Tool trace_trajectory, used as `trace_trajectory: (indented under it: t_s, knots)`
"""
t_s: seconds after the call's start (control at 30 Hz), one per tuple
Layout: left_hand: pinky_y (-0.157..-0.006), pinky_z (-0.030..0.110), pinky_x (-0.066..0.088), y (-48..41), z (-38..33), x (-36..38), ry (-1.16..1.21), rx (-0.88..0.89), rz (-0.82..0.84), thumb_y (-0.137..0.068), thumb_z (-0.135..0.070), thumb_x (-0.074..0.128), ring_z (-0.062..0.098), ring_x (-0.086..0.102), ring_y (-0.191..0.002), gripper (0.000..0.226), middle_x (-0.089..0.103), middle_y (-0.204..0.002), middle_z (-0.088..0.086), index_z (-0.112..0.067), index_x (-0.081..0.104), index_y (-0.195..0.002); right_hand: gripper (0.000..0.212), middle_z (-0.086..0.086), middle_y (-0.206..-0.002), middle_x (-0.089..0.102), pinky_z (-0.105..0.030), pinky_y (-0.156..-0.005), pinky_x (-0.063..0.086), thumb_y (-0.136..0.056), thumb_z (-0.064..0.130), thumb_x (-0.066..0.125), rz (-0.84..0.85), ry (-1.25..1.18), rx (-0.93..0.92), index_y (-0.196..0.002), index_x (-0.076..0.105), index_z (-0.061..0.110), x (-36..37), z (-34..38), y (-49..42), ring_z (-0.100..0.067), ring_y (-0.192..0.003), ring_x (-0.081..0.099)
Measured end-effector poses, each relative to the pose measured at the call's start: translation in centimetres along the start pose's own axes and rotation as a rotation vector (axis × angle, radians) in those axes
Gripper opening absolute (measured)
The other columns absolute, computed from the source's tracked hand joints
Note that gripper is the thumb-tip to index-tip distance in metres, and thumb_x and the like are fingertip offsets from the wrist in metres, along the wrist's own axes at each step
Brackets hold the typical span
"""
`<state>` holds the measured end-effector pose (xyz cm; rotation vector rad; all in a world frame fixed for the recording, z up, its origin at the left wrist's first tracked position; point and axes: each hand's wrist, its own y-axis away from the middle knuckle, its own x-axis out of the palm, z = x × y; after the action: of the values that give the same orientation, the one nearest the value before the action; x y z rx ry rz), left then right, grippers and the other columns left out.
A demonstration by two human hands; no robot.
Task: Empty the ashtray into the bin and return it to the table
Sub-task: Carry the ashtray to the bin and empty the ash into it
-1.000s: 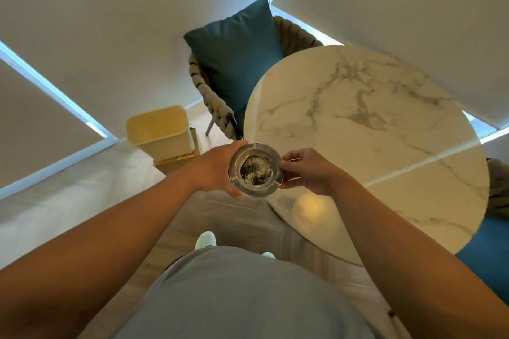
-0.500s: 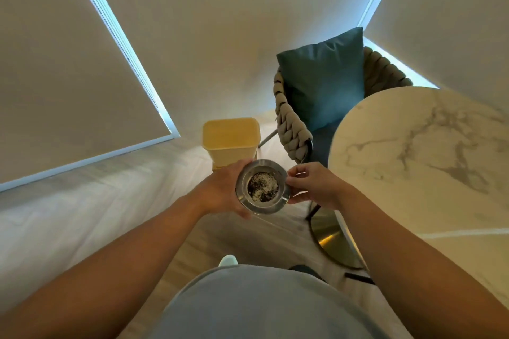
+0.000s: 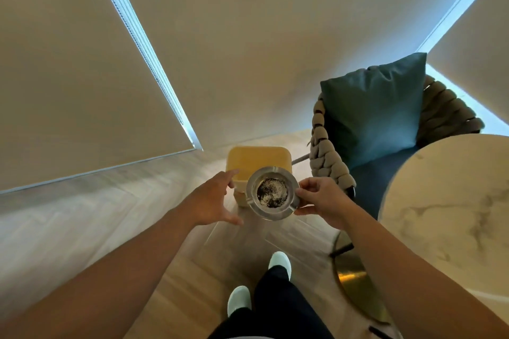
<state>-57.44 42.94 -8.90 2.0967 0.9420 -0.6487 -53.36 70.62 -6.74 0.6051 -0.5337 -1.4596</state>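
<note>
A round metal ashtray (image 3: 272, 192) with grey and black ash in its bowl is held level in the air. My right hand (image 3: 321, 201) pinches its right rim. My left hand (image 3: 213, 201) is just left of it, fingers spread, not touching it. A yellow bin (image 3: 257, 158) with its lid closed stands on the floor directly beyond the ashtray, its near side hidden behind it. The round marble table (image 3: 451, 201) is at the right edge.
A woven chair (image 3: 327, 157) with a teal cushion (image 3: 374, 110) stands between the bin and the table. Roller blinds cover the windows behind. The table's brass base (image 3: 352, 278) sits on the wooden floor near my feet (image 3: 279, 260).
I have turned left and stepped away from the table toward the bin. My left hand has let go of the ashtray and opened; only my right hand holds it now.
</note>
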Motion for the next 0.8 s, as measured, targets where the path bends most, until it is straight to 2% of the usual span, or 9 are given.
trace_trajectory:
  t_s: [0.17, 0.37, 0.47, 0.57, 0.67, 0.8]
  knots:
    - [-0.095, 0.033, 0.048, -7.3, 2.3, 0.1, -0.130, -0.011, 0.010, -0.056, -0.055, 0.086, 0.015, 0.052, -0.115, 0.117, 0.049, -0.133, -0.004, -0.025, 0.022, -0.150, 0.009, -0.020, -0.083, 0.066, -0.039, -0.065, 0.061, -0.092, 0.000, 0.059, -0.025, -0.019, -0.006, -0.099, 0.063, -0.005, -2.0, 0.1, -7.6, -0.026, -0.070, 0.068]
    - [-0.101, 0.035, 0.041, -16.3, 6.9, 2.2, -0.349, 0.035, 0.020, -0.062, -0.061, 0.079, 0.022, 0.047, -0.122, 0.111, 0.041, -0.143, 0.001, -0.020, 0.022, -0.149, 0.010, -0.020, -0.078, 0.066, -0.033, -0.057, 0.060, -0.092, -0.003, 0.058, -0.103, -0.067, 0.004, -0.097, 0.062, -0.010, -2.9, -2.5, -15.8, -0.029, -0.070, 0.065]
    - [-0.110, 0.036, 0.034, -19.8, 9.7, 3.8, -0.395, 0.058, 0.002, -0.058, -0.068, 0.076, 0.023, 0.037, -0.135, 0.120, 0.029, -0.153, 0.004, -0.019, 0.018, -0.151, 0.007, -0.017, -0.074, 0.069, -0.034, -0.057, 0.061, -0.092, -0.002, 0.059, -0.126, -0.079, 0.005, -0.093, 0.064, -0.007, -2.9, -4.5, -19.7, -0.026, -0.065, 0.067]
    - [-0.118, 0.038, 0.019, -22.4, 12.3, 5.2, -0.441, 0.059, -0.007, -0.049, -0.076, 0.075, 0.025, 0.017, -0.148, 0.137, 0.010, -0.163, 0.008, -0.018, 0.006, -0.153, 0.007, -0.015, -0.073, 0.070, -0.039, -0.061, 0.062, -0.093, 0.000, 0.058, -0.163, -0.087, 0.017, -0.091, 0.064, -0.003, -2.8, -6.5, -23.1, -0.024, -0.062, 0.068]
    - [-0.121, 0.039, 0.009, -24.2, 14.5, 6.1, -0.512, 0.067, 0.010, -0.043, -0.085, 0.069, 0.026, 0.002, -0.151, 0.150, -0.007, -0.164, 0.010, -0.016, -0.006, -0.153, 0.008, -0.018, -0.080, 0.070, -0.048, -0.072, 0.062, -0.094, 0.002, 0.059, -0.189, -0.095, 0.027, -0.096, 0.063, -0.004, -2.4, -8.0, -25.9, -0.027, -0.067, 0.068]
    - [-0.123, 0.041, 0.007, -25.8, 16.4, 7.0, -0.563, 0.096, 0.045, -0.039, -0.086, 0.069, 0.028, -0.004, -0.151, 0.156, -0.014, -0.163, 0.012, -0.015, -0.015, -0.150, 0.007, -0.018, -0.081, 0.069, -0.042, -0.066, 0.063, -0.093, 0.001, 0.059, -0.216, -0.131, 0.020, -0.097, 0.063, -0.004, -1.4, -8.8, -28.5, -0.027, -0.064, 0.068]
